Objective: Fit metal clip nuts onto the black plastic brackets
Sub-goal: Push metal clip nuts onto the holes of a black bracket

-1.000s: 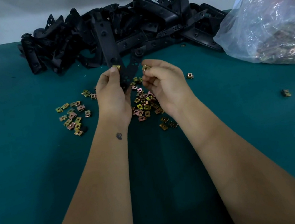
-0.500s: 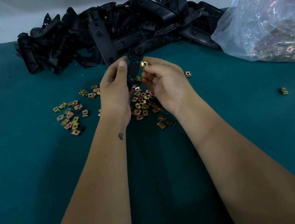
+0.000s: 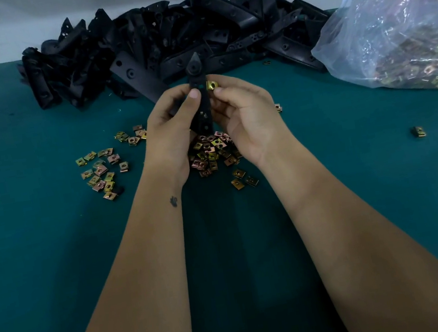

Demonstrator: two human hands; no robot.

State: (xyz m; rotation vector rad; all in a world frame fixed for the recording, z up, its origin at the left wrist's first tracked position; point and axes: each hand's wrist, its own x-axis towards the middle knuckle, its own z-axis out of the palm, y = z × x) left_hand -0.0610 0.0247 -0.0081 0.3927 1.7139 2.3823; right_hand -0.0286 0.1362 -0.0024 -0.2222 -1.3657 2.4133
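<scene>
Both hands meet above the green table (image 3: 38,254): the left hand (image 3: 169,129) grips one black bracket (image 3: 200,102) upright, thumb pressed on its face, while the right hand (image 3: 247,116) pinches a single brass clip nut (image 3: 211,85) right against the bracket's right edge. Directly beneath the hands lies a heap of loose clip nuts (image 3: 211,152), partly hidden by the wrists; a second scatter (image 3: 101,171) sits to the left, too many to count. One stray nut (image 3: 418,131) lies well off to the right. Beyond the fingers is a tangled pile of brackets (image 3: 162,39), and right of that one clear plastic bag (image 3: 393,35) holding more nuts.
</scene>
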